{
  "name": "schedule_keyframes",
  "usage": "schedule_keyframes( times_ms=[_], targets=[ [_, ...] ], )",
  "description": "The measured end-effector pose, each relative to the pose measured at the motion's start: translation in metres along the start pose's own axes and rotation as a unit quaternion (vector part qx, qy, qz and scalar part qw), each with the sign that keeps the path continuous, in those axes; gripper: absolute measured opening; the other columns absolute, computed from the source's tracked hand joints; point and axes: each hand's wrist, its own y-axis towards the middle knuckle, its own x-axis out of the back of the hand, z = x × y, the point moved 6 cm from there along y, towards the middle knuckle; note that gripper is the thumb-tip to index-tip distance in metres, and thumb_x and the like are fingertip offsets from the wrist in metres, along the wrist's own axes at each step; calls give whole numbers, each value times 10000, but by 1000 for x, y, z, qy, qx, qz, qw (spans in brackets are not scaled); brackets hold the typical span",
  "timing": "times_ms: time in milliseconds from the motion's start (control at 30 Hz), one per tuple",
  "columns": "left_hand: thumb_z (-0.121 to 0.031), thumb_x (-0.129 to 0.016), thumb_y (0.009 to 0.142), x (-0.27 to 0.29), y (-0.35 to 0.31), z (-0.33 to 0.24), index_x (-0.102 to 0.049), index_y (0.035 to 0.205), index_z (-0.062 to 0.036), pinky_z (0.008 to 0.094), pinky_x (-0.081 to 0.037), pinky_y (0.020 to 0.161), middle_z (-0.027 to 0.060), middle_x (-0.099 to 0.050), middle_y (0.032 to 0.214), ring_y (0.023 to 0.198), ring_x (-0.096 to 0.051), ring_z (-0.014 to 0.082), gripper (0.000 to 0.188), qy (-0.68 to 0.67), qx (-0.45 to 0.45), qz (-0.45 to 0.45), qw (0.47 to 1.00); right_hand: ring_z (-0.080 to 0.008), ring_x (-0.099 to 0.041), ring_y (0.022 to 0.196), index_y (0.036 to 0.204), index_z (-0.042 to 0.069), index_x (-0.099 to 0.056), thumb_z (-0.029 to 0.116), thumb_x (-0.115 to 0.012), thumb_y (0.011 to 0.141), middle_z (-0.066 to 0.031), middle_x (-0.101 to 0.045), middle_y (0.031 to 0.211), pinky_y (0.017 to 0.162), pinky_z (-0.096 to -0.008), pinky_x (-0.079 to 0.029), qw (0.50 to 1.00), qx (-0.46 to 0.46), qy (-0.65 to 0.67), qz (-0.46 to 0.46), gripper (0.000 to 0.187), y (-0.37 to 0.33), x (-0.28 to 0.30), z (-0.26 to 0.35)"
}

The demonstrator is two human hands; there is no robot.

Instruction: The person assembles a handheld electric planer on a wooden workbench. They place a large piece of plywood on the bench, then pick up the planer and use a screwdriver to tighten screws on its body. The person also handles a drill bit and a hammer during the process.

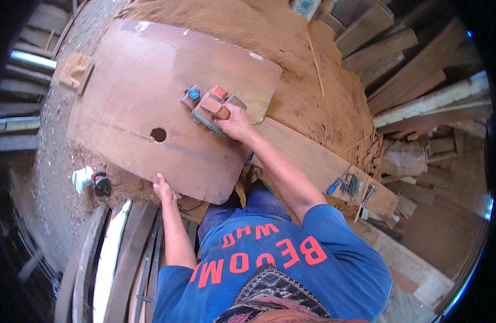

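Wooden board (151, 107) is mid-planing, I judge: the right hand (234, 123) clamps the power planer (207, 105) near its far edge. Left hand (163, 188) lies flat, fingers apart, pressing the near edge. Next pass likely needs steady pressure.

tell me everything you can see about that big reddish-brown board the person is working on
The board is a wide, flat, reddish-brown sheet, wood by its look, with rounded corners and one round hole near its lower middle. Its surface is dusty and scuffed, with a faint line running across it. It lies flat over sawdust and a long plank. The left hand presses its near edge; the right hand holds a power tool resting on its upper right part.
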Motion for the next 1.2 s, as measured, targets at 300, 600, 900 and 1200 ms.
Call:
schedule_keyframes(
  times_ms=[300, 600, 900, 1200],
  targets=[
    [-315, -592, 985, 8, 12, 11, -443, 1252, 72, 429, -514, 942, 196, -562, 1258, 1126, -589, 282, 494, 11, 18, 57, 998, -216, -682, 928, 1091, 51, -706, 156, -718, 699, -106, -726, 974, 853, -350, -514, 978, -82, 57, -184, 406, -175, 126, -99],
    [-515, -466, 990, 86, 1, 58, -523, 1134, -19, 327, -453, 477, 132, -647, 940, 695, -638, 224, 520, 197, -42, 27, 979, -212, -649, 926, 1104, -12, -668, 126, -695, 714, -119, -691, 994, 853, -338, -504, 960, -117, 54, -249, 415, -293, 227, -230],
    [-644, -412, 958, 95, -190, 197, -583, 1213, -20, 422, -548, 703, 160, -686, 1049, 843, -670, 282, 695, 526, 241, 258, 774, -356, -608, 1003, 1238, 29, -563, 140, -712, 797, -179, -625, 1051, 916, -449, -479, 923, -23, -37, -383, 478, -427, 254, -191],
    [-726, -350, 928, -9, -290, 196, -464, 1415, -20, 395, -518, 920, 120, -617, 1301, 1064, -641, 264, 865, 610, 353, 470, 532, -393, -663, 861, 941, 25, -697, 132, -580, 823, -221, -686, 929, 756, -470, -522, 886, -444, -3, -132, 198, -706, 17, -388]
  ],
)
